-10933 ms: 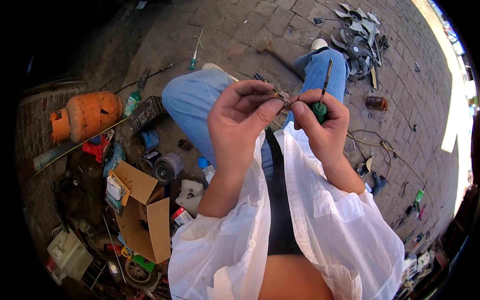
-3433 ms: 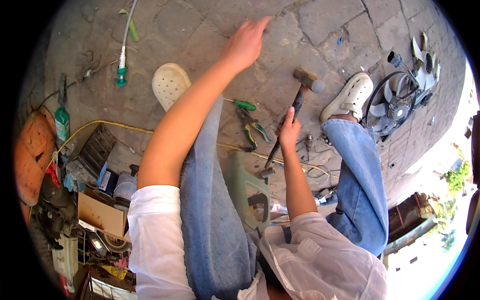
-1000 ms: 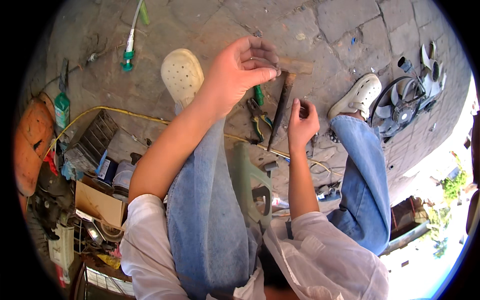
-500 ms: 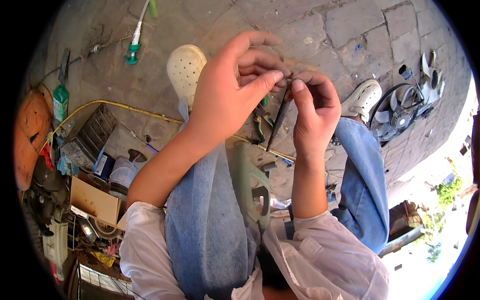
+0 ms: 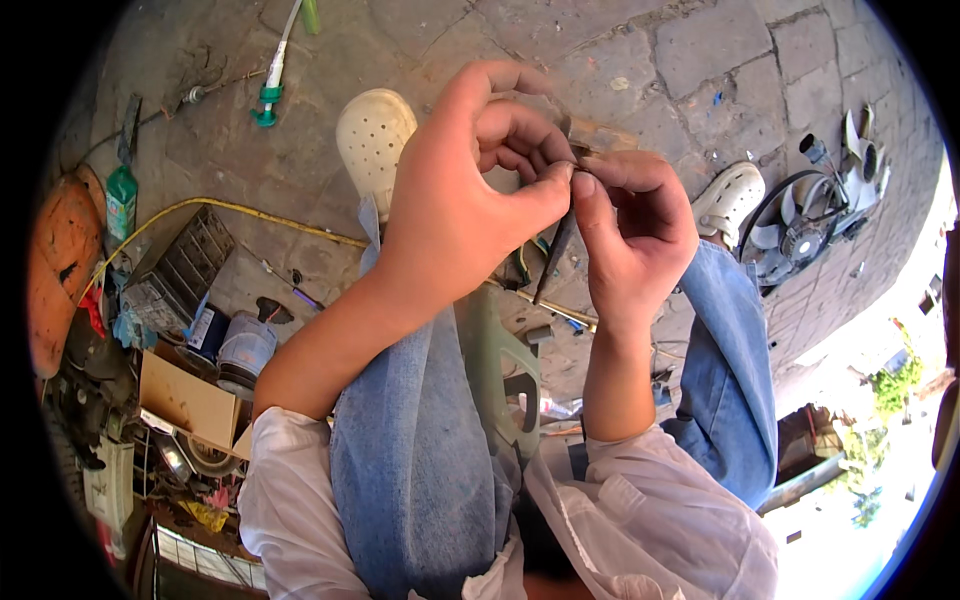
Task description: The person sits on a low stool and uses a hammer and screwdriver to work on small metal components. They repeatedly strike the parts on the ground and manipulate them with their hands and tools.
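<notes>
Paved stone ground (image 5: 700, 40) spread under the seated person, littered with tools. Both hands met near twelve o'clock of the view: the left hand (image 5: 465, 195) was curled, its fingertips pinched on the head of a hammer (image 5: 590, 135), and the right hand (image 5: 635, 235) pinched the same spot from three o'clock, its thumb touching the left thumb. Its dark handle hung down between the palms. A fan (image 5: 795, 235) lay at three o'clock, a cardboard box (image 5: 185, 400) at eight.

Single head-worn fisheye view, looking steeply down, close on both raised hands, paved floor (image 5: 700, 50) curving at the rim.
</notes>
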### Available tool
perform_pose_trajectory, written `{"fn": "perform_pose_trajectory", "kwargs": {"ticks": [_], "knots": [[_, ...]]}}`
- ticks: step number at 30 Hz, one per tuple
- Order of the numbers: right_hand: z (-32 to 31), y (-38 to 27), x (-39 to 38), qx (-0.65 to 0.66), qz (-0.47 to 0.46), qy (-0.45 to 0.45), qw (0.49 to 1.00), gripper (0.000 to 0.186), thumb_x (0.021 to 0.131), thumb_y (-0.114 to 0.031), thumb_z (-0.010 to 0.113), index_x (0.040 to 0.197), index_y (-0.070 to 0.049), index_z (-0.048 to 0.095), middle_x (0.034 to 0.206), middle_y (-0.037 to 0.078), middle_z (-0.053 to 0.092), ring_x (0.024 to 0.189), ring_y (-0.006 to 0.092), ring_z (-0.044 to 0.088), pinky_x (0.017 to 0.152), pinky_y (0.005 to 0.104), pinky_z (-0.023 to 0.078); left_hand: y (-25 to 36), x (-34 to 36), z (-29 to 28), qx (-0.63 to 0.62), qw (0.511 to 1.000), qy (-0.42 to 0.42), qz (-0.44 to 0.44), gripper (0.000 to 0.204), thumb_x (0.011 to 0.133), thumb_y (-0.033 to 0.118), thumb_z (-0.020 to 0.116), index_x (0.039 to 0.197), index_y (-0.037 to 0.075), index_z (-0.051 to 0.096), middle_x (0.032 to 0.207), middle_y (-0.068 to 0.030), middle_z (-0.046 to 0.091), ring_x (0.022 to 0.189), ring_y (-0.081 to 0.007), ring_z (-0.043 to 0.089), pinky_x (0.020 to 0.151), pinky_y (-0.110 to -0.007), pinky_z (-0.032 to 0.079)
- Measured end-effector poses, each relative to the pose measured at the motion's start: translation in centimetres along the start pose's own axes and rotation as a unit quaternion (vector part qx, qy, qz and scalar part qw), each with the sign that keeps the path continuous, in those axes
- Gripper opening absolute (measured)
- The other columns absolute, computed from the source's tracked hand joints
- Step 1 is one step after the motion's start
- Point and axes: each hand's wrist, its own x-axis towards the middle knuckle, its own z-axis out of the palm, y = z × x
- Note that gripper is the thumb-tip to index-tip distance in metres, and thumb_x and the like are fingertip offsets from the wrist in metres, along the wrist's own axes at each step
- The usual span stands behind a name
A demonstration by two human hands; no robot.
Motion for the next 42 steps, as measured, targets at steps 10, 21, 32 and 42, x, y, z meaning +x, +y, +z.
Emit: {"fn": "perform_pose_trajectory", "kwargs": {"ticks": [10, 21, 32, 42], "knots": [[-0.5, -1.3, 0.0, 0.274, 0.230, -0.034, 0.933, 0.007, 0.081, -0.001, 0.063, 0.084, -0.001, 0.057, 0.076, 0.001, 0.057, 0.064, 0.0074, 0.050, 0.053, 0.0207, 0.040, 0.7, 0.1, -0.6, -0.151, 0.980, -0.045, -0.124, 0.041, 0.076, -0.005, 0.065, 0.111, -0.006, 0.044, 0.083, -0.0095, 0.062, 0.075, -0.0108, 0.061, 0.066, -0.022, 0.051], [-0.5, -1.5, 0.1, 0.393, 0.326, -0.026, 0.859, 0.007, 0.089, -0.010, 0.060, 0.088, -0.003, 0.058, 0.076, 0.001, 0.056, 0.066, 0.0068, 0.050, 0.056, 0.0212, 0.045, 1.2, 0.3, -1.0, -0.230, 0.953, -0.100, -0.171, 0.037, 0.079, 0.004, 0.066, 0.113, -0.001, 0.051, 0.085, -0.0024, 0.060, 0.076, -0.0070, 0.056, 0.066, -0.020, 0.044], [-0.5, -1.3, 0.0, 0.334, 0.262, -0.037, 0.905, 0.007, 0.085, -0.004, 0.064, 0.088, -0.002, 0.058, 0.077, 0.002, 0.058, 0.068, 0.0073, 0.053, 0.058, 0.0212, 0.046, 0.0, 0.2, -0.8, -0.118, 0.990, -0.061, -0.042, 0.026, 0.078, 0.000, 0.062, 0.103, -0.001, 0.056, 0.092, -0.0068, 0.061, 0.087, -0.0123, 0.060, 0.077, -0.025, 0.048], [-0.1, -0.1, -0.4, 0.151, 0.208, -0.047, 0.965, 0.010, 0.082, 0.007, 0.064, 0.089, 0.003, 0.057, 0.083, 0.002, 0.060, 0.073, 0.0039, 0.053, 0.061, 0.0173, 0.045, -1.4, 0.2, -1.5, 0.011, 0.996, -0.081, -0.043, 0.025, 0.078, -0.003, 0.059, 0.103, -0.001, 0.057, 0.092, -0.0033, 0.058, 0.088, -0.0114, 0.056, 0.083, -0.027, 0.044]]}}
